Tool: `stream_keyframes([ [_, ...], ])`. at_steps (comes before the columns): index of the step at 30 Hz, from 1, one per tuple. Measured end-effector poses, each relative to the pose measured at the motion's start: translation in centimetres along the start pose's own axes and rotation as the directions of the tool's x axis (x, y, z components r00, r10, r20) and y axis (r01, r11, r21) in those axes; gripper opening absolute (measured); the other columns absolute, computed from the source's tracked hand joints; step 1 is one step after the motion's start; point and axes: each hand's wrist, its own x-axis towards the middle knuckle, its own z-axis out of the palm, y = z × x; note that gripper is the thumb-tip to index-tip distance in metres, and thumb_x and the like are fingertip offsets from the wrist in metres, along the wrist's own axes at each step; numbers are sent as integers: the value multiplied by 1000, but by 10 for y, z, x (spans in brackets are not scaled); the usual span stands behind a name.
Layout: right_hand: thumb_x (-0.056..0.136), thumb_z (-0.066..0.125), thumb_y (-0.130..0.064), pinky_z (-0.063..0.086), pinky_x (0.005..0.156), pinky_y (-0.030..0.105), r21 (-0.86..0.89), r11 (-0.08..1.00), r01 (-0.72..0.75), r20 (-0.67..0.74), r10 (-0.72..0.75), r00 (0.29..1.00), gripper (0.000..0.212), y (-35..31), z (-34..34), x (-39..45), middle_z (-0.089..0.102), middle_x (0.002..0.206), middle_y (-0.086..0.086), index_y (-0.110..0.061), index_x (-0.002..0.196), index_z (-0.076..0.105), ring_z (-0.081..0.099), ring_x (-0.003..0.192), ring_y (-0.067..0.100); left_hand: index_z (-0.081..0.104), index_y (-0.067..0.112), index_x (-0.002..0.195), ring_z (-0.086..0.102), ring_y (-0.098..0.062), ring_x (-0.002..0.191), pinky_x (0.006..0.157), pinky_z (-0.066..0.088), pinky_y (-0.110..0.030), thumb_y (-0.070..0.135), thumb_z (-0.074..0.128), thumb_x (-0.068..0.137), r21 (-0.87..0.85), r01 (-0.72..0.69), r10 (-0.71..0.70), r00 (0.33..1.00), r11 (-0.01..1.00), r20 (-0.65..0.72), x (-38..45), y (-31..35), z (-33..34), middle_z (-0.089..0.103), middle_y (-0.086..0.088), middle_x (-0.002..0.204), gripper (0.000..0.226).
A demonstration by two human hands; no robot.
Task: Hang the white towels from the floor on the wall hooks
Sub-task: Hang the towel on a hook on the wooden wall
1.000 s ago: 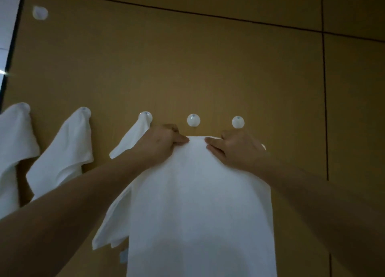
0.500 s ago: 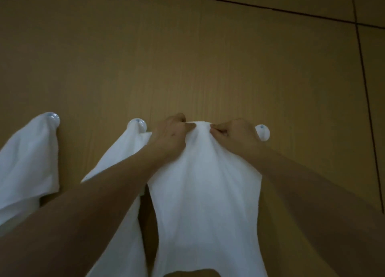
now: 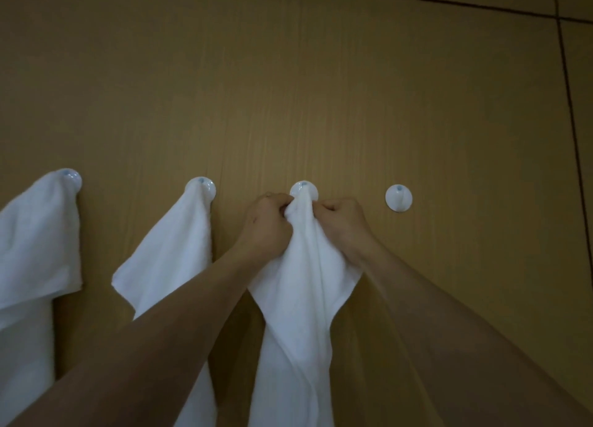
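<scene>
Both hands grip one white towel (image 3: pixel 301 266) bunched at the third hook (image 3: pixel 304 190): left hand (image 3: pixel 268 226) pinching its left side, right hand (image 3: pixel 345 226) its right, cloth hanging down between the forearms.

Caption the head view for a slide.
Both hands, left and right, bunch a white towel onto the third hook.

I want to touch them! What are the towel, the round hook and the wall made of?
Towel: soft cloth, probably cotton terry; it folds and looks fuzzy.
Bare hook: smooth and glossy white, likely plastic.
Wall: matte tan with fine lines, maybe wood-look panel.
</scene>
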Motion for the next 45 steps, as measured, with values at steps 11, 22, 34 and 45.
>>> stream_keyframes([
  [11, 98, 35, -50, 37, 77, 32, -623, 778, 82, -96, -179, 979, 45, 14, 18, -21, 47, 80, -7, -21, 79, 63, 53, 89, 17, 67, 13, 94, 46, -10, 85, 77, 35, -26, 17, 46, 96, 212, 106, -115, 993, 972, 29, -51, 3, 17, 53, 5, 94, 21],
  [22, 98, 45, -26, 26, 45, 20, -632, 775, -9, -19, -3, 1000, 25, 27, 4, -100, 56, 70, -6, -18, 79, 58, 51, 60, 10, 63, 12, 123, 60, -16, 92, 76, 40, -22, 17, 51, 95, 240, -7, -14, 996, 971, 87, -72, 14, -29, 69, -4, 109, 31],
  [34, 92, 56, -29, 55, 78, 35, -839, 484, -250, -217, 125, 968, 38, -48, 5, -223, 70, 96, 9, -11, 125, 60, 65, 91, 26, 66, 17, 119, 58, -24, 107, 84, 47, -30, 20, 56, 92, -64, -218, 227, 952, 974, 205, -140, 22, -61, 61, -5, 123, 28],
  [45, 92, 55, -40, 52, 78, 35, -818, 23, -574, -555, 231, 799, 49, -159, -109, -436, 67, 111, 7, -23, 137, 51, 61, 106, 29, 64, 26, 122, 54, -20, 113, 89, 45, -27, 25, 56, 92, -479, -215, 431, 806, 851, 405, -260, 198, -55, 58, 3, 124, 31],
])
